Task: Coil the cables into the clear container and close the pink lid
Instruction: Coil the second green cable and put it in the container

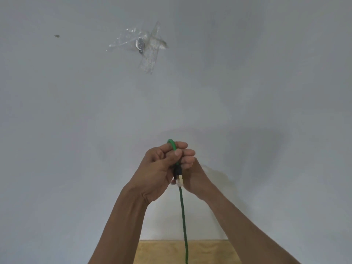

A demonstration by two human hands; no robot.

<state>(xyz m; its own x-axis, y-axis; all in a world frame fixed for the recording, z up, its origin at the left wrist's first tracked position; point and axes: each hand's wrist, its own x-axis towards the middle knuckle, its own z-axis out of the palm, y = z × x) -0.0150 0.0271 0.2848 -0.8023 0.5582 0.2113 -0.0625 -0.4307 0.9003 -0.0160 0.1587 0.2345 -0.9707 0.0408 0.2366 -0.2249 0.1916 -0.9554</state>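
- Both hands are meeting at chest height in front of a pale grey wall (76,130), pinching a green cable (183,212) between them.
- The left hand (158,174) is curling shut around the cable's bend, thumb pressing on top; the loop is poking up past its fingers (181,145).
- The right hand (192,174) is closing on the plug end (179,182), fingers folded in.
- The cable's long axis is running straight down from the hands, toward the wooden surface (209,252).
- Clear container and pink lid: not in view, so which hand is nearer cannot be told.
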